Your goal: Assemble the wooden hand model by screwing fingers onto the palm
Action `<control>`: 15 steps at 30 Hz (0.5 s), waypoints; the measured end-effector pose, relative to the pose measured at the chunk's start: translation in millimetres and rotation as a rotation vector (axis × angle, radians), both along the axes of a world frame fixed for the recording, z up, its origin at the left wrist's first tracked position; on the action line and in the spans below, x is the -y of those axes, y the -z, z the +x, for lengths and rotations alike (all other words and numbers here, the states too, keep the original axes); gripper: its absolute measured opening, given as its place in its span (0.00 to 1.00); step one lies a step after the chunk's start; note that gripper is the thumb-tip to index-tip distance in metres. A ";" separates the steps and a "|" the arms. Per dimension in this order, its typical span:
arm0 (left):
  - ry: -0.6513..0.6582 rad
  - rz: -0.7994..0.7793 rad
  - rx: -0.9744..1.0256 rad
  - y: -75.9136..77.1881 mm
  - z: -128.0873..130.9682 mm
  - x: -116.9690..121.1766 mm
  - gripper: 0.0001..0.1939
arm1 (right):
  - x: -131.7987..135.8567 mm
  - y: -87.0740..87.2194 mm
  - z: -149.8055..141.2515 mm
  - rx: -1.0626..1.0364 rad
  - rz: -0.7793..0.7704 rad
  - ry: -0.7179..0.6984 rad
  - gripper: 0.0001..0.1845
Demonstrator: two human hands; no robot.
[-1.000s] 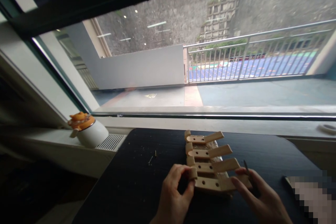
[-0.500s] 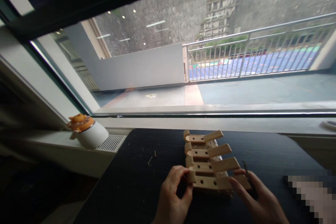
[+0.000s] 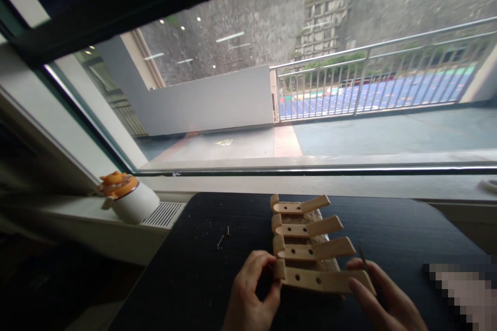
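Several pale wooden hooks [image 3: 301, 252], each with two drilled holes, lie side by side across a rough-surfaced brown board [image 3: 323, 238] on the black table. Between thumb and fingers my left hand [image 3: 254, 287] pinches the curled left end of the nearest wooden hook [image 3: 308, 278]. At that hook's long right end, my right hand [image 3: 384, 292] has its thumb in front and fingers behind, gripping it. A thin dark rod [image 3: 362, 255] sticks up from the same right hand; its lower part is hidden, so I cannot tell its kind.
Two thin screws or nails [image 3: 221, 240] and small crumbs lie left of the hooks on the black table [image 3: 186, 274]. A white pot with an orange lid [image 3: 134, 204] stands on the sill. A window is behind the table. A blurred-out patch [image 3: 462, 289] lies at right.
The nearest hook has shifted slightly toward me, away from its neighbour. My right hand has moved a little right and down along it, uncovering more of its end. My left hand keeps its pinch.
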State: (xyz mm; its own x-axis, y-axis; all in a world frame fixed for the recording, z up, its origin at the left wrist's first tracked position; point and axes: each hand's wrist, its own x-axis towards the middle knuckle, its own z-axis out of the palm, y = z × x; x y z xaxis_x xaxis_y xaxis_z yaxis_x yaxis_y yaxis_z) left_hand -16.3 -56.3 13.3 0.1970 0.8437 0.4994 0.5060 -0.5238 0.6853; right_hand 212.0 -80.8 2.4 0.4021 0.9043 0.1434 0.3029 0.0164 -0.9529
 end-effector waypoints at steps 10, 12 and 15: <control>0.038 -0.093 -0.053 -11.2 2.7 1.3 0.14 | -4.5 -1.0 2.0 0.029 0.010 0.011 0.15; 0.039 -0.120 -0.059 -11.4 2.4 0.9 0.14 | -4.1 -2.5 1.7 0.061 0.006 0.012 0.16; 0.040 -0.141 -0.049 -12.1 2.3 0.3 0.14 | -3.4 -4.0 1.8 0.110 -0.007 0.028 0.17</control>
